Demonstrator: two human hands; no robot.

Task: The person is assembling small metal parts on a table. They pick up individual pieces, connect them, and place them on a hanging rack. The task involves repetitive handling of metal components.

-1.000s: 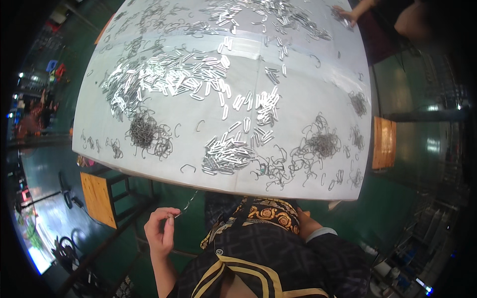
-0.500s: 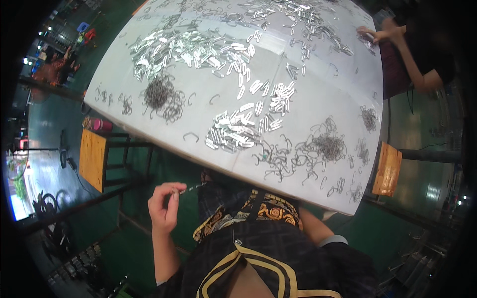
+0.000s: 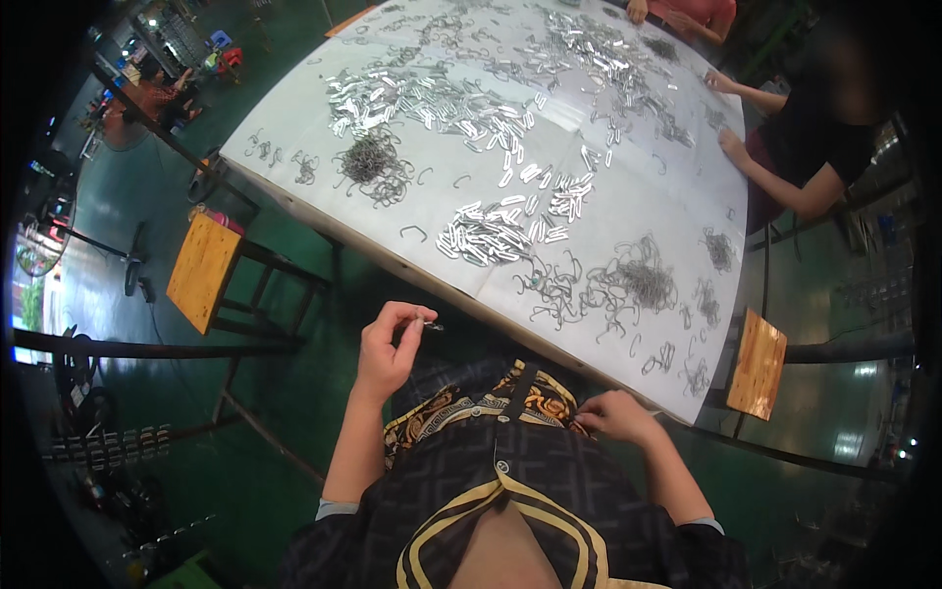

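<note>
My left hand [image 3: 391, 346] is closed in front of the table's near edge, thumb and fingertips pinching a small shiny metal piece [image 3: 434, 325]. Its exact kind is too small to tell. At my waist, my right hand [image 3: 620, 418] has its fingers curled together against the black-and-gold patterned cloth [image 3: 551, 401]; anything inside them is hidden. Beyond my hands, flat silvery metal pieces [image 3: 481, 236] lie heaped on the white-covered table [image 3: 412, 280]. Bent wire hooks [image 3: 549, 294] are scattered to their right, beside a denser hook pile [image 3: 646, 283].
Another hook pile [image 3: 367, 159] and a wide spread of shiny pieces [image 3: 422, 103] lie farther back. A wooden stool [image 3: 204, 270] stands left, another stool [image 3: 758, 365] right. One co-worker's arm [image 3: 790, 187] reaches over the right edge; another person [image 3: 702, 15] is at the far side.
My view has shifted, showing more of the far side. My left hand, still pinching the small metal piece, is nearer the table. My right hand has come into sight at my waist.
</note>
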